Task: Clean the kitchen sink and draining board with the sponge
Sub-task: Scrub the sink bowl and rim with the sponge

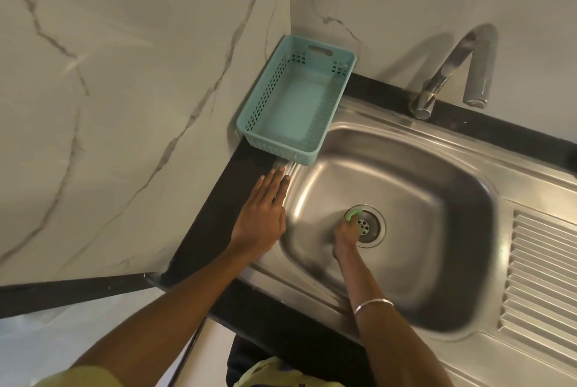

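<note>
A person leans over a stainless steel sink (406, 186) set in a black surface (212, 230), seen from above. The right hand (345, 235) reaches down into the basin, its fingers (351, 224) curled around a green sponge (354, 215) and pressing it onto the left edge of the round drain (370, 226) at the basin floor. Only a small part of the sponge shows past the fingers, on their far side, so its long axis is hard to judge; it seems to run across the fingertips. A thin metal bangle (373, 304) circles the right wrist.

The left hand (260, 218) lies flat on the left rim of the sink, fingers straight and together, holding nothing, pointing toward the far side. It looks to be bracing the body. It sits well apart from the sponge, so the right hand is the one working.

From the sponge, most of the basin lies to the right and far, and the ribbed draining board (543, 280) lies further right, beyond the basin wall. Reaching it would mean lifting the sponge up and over to the right.

Just past the left fingertips, a teal plastic basket (265, 99) stands in the far left corner against marble-patterned walls. A chrome tap (449, 71) rises at the far side of the sink.
</note>
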